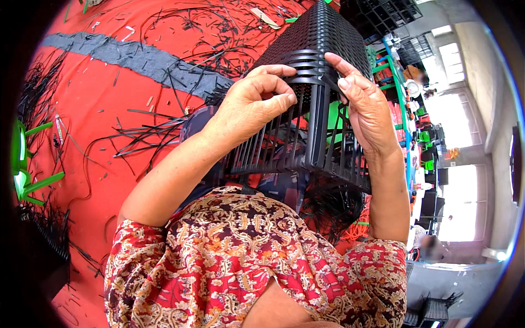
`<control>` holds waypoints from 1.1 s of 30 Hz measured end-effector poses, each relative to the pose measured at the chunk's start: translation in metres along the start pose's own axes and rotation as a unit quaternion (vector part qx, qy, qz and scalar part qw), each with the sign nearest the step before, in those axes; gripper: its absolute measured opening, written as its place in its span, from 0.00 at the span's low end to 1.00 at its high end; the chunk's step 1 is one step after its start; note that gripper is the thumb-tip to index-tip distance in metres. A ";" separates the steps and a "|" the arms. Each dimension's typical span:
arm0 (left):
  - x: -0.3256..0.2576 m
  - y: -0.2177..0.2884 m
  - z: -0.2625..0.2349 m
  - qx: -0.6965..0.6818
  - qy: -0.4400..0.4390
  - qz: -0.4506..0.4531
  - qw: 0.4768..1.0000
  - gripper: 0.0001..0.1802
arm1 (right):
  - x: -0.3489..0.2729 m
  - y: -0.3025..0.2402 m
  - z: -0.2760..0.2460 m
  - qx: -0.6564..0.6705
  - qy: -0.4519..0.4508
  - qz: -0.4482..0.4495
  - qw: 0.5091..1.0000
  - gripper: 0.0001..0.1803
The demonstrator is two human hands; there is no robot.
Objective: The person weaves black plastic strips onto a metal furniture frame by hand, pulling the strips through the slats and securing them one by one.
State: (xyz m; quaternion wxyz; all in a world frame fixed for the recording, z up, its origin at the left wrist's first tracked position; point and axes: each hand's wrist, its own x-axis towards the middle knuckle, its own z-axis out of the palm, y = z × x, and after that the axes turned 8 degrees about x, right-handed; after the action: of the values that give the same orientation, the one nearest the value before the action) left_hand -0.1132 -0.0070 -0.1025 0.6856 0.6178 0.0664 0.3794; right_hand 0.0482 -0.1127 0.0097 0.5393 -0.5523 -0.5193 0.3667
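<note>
A black woven plastic basket (317,49) rests on my lap, its far part tightly woven and its near part bare upright ribs. My left hand (257,98) curls over the woven edge on the left side, fingers bent around a strip. On the right side my right hand (363,104) presses against the basket with thumb and forefinger pinching a black strip at the weave line. Both forearms come up from my red patterned sleeves at the bottom.
Loose black plastic strips (147,136) litter the red floor (98,109), crossed by a grey band (126,54). A green plastic frame (24,175) lies at the left edge. More black baskets (383,13) stack at the top right, with green racks and bright windows beyond.
</note>
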 end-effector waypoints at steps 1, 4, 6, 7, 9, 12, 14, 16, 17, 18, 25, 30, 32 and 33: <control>0.000 0.000 0.000 0.004 0.000 -0.001 1.000 0.05 | 0.000 -0.001 0.000 0.001 0.001 -0.001 1.000 0.13; -0.001 0.001 0.002 0.017 0.001 0.000 1.000 0.05 | -0.001 -0.002 -0.001 0.002 0.005 -0.001 1.000 0.13; -0.004 0.003 0.003 0.030 0.003 -0.006 1.000 0.05 | -0.002 -0.002 -0.001 0.001 0.007 0.001 1.000 0.13; -0.005 0.004 0.005 0.038 0.004 -0.011 0.999 0.05 | -0.003 -0.002 -0.001 -0.001 0.008 -0.001 1.000 0.13; -0.008 0.005 0.009 0.093 0.021 0.027 0.995 0.05 | -0.003 -0.002 0.000 -0.008 0.011 -0.002 1.000 0.13; -0.007 0.004 0.017 0.210 0.069 0.135 0.966 0.09 | -0.002 -0.005 0.004 -0.032 0.018 -0.002 0.999 0.12; -0.004 0.001 0.022 0.209 0.088 0.128 0.966 0.10 | -0.001 -0.009 0.008 -0.064 0.024 0.002 0.998 0.12; 0.000 -0.003 0.025 0.195 0.093 0.118 0.969 0.13 | 0.001 -0.013 0.011 -0.100 0.023 -0.001 0.995 0.11; 0.001 -0.004 0.026 0.206 0.096 0.120 0.966 0.13 | 0.002 -0.014 0.013 -0.117 0.023 -0.001 0.993 0.11; 0.002 -0.006 0.028 0.217 0.100 0.120 0.964 0.13 | 0.003 -0.016 0.014 -0.141 0.022 0.002 0.990 0.12; 0.005 -0.010 0.030 0.171 0.098 0.102 0.975 0.13 | 0.008 -0.023 0.017 -0.201 0.027 -0.025 0.979 0.13; 0.006 -0.017 0.033 0.152 0.122 0.118 0.974 0.14 | 0.009 -0.027 0.019 -0.238 0.034 0.007 0.971 0.13; 0.004 -0.020 0.035 0.115 0.117 0.102 0.981 0.14 | 0.009 -0.027 0.019 -0.247 0.029 -0.003 0.969 0.13; 0.004 -0.021 0.035 0.093 0.112 0.089 0.985 0.14 | 0.009 -0.027 0.020 -0.243 0.027 -0.001 0.970 0.13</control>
State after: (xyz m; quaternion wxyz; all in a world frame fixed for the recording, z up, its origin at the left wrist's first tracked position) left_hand -0.0813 -0.0312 -0.1114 0.5764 0.6360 0.1225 0.4983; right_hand 0.0264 -0.1027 0.0344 0.4031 -0.6759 -0.5787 0.2138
